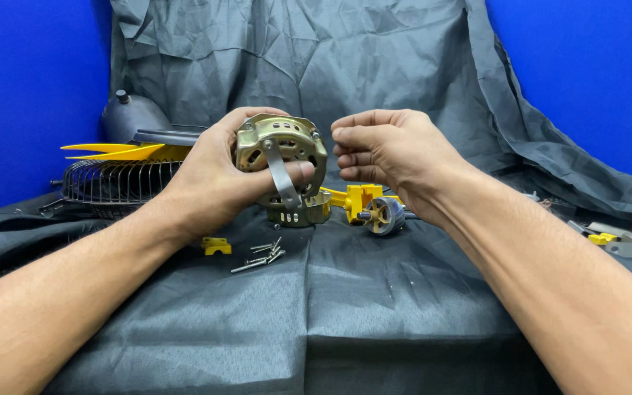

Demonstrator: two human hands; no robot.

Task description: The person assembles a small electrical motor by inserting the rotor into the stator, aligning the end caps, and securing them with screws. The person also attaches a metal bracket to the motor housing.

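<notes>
Grey-draped surface (pixel 345 307) before blue walls, left hand (pixel 217 172) gripping brass motor housing (pixel 281 150), right hand (pixel 393 150) a closed empty fist beside it, loose screws (pixel 261 256) below

Left hand (pixel 217 175) holds motor housing (pixel 281 150) above bench (pixel 345 314) centre; thumb lies across its metal strap (pixel 283 175). Right hand (pixel 389 150) just right of housing, apart from it. Second housing half (pixel 298 212) on bench directly below the held one. Rotor (pixel 382 216) right of that, plastic bracket (pixel 356 197) between them. Screws (pixel 261 256) in front, small clip (pixel 216 246) to their left. Wire guard (pixel 115 181) near left edge, fan blade (pixel 122 151) on it, motor cover (pixel 137 117) behind. Loose parts (pixel 616 241) at right edge.
</notes>
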